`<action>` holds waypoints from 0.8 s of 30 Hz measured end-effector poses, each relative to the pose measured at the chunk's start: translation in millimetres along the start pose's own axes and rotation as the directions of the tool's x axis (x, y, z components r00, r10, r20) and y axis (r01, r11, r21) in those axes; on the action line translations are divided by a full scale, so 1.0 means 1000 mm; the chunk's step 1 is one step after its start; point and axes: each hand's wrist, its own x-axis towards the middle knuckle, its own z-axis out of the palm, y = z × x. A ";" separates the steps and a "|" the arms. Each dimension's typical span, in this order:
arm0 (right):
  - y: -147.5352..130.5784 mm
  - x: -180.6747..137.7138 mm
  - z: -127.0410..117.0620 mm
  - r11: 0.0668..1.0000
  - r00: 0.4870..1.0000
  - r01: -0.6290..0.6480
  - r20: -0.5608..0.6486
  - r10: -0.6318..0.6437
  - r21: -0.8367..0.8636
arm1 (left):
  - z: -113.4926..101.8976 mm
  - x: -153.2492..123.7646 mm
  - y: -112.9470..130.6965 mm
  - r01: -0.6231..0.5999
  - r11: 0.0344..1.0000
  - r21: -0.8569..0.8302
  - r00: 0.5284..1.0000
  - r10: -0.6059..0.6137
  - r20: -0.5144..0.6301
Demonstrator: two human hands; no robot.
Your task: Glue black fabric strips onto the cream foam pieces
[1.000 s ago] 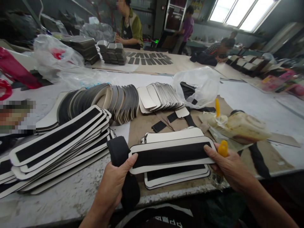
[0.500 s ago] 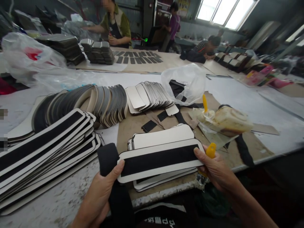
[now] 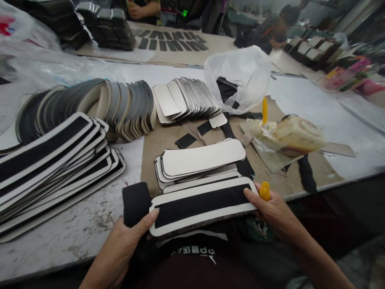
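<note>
Between my two hands is a long white panel with rounded corners and a black strip along its middle (image 3: 204, 206). My left hand (image 3: 124, 241) pinches its left end, thumb on top. A wide black band (image 3: 136, 204) stands up behind that hand; whether the hand grips it too, I cannot tell. My right hand (image 3: 276, 212) is closed on the panel's right end, and a yellow handle (image 3: 265, 191) sticks up from the same hand; the tool's other end is hidden. Just beyond the panel lies a small pile of plain white panels (image 3: 204, 157).
Strip-covered panels (image 3: 60, 160) are heaped at the left. Behind them stand rows of curved grey pieces (image 3: 129, 106) and white pieces (image 3: 192, 96). A plastic bag (image 3: 249, 76), a glue-stained container (image 3: 300, 134) with a yellow-handled tool, and co-workers (image 3: 144, 10) are farther off.
The view has tilted down. The held panel has come nearer to my body, apart from the pile, which shows more now. Both hands keep their hold.
</note>
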 end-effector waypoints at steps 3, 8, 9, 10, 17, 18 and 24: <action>0.009 0.000 0.004 0.999 1.000 0.004 0.006 -0.003 -0.034 | 0.001 0.004 -0.010 -0.021 0.998 0.057 0.999 0.023 -0.038; 0.012 -0.002 0.010 0.997 0.999 0.025 -0.034 -0.028 -0.077 | 0.009 0.005 -0.017 -0.109 0.991 0.076 0.992 0.113 -0.054; 0.011 -0.002 0.010 0.997 0.999 0.023 -0.042 -0.027 -0.077 | 0.011 0.004 -0.017 -0.114 0.991 0.075 0.991 0.118 -0.056; 0.010 -0.003 0.010 0.997 0.998 0.022 -0.049 -0.026 -0.078 | 0.012 0.004 -0.017 -0.117 0.991 0.072 0.991 0.121 -0.052; 0.007 -0.002 0.010 0.996 0.997 0.058 -0.040 -0.061 -0.064 | 0.010 0.004 -0.022 -0.142 0.989 0.048 0.988 0.145 -0.059; 0.008 -0.001 0.010 0.996 0.997 0.058 -0.039 -0.061 -0.070 | 0.010 0.005 -0.023 -0.141 0.989 0.037 0.989 0.143 -0.048; 0.015 0.002 0.008 0.999 0.999 0.027 -0.017 -0.027 -0.029 | 0.009 0.002 -0.019 -0.150 0.986 -0.074 0.988 0.151 0.010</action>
